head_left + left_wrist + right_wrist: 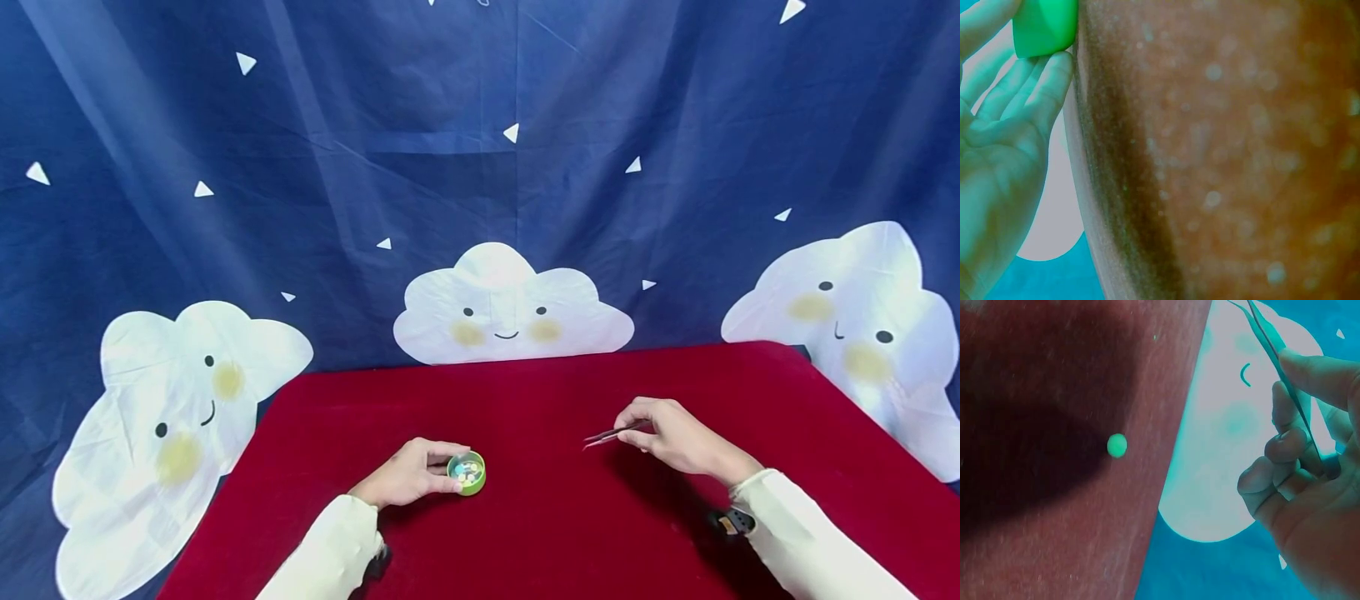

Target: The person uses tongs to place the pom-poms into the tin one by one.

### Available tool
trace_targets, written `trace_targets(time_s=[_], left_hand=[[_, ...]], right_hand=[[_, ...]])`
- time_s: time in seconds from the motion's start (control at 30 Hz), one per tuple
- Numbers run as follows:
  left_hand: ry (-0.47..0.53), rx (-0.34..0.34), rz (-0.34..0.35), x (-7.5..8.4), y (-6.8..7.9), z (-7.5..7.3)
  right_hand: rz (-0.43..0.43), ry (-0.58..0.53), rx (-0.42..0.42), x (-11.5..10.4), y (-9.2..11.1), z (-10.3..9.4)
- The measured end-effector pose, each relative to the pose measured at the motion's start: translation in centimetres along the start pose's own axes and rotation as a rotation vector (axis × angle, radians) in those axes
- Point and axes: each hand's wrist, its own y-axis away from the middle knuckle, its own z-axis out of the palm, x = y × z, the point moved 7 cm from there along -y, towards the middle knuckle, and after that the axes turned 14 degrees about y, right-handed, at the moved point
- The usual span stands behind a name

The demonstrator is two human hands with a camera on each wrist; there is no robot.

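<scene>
My left hand (415, 473) grips a small round green tub (480, 482) between thumb and fingers at the middle of the red table. Several small round pieces (467, 477), white, pale yellow and light blue, lie in it. The left wrist view shows the tub's green wall (1047, 28) against the fingers of the left hand (1004, 150). To the right, my right hand (678, 437) pinches a pair of metal tweezers (606, 436), their tips apart and pointing left, nothing between them. In the right wrist view a small round green piece (1117, 445) lies on the table, apart from the tweezers (1272, 353).
A red cloth (517, 542) covers the table. Behind it hangs a blue curtain (450, 192) printed with white clouds and small triangles. A dark strap (735, 522) sits at the right wrist.
</scene>
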Motion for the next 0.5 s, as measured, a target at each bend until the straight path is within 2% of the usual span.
trace_targets(time_s=[0.17, 0.5], left_hand=[[0.001, -0.003, 0.001, 0.1, -0.1, 0.1], [-0.030, -0.005, 0.006, 0.1, 0.0, 0.0]], right_hand=[[0.011, -0.050, -0.001, 0.7, 0.5, -0.4], [-0.001, -0.026, 0.041, 1.6, 1.2, -1.3]])
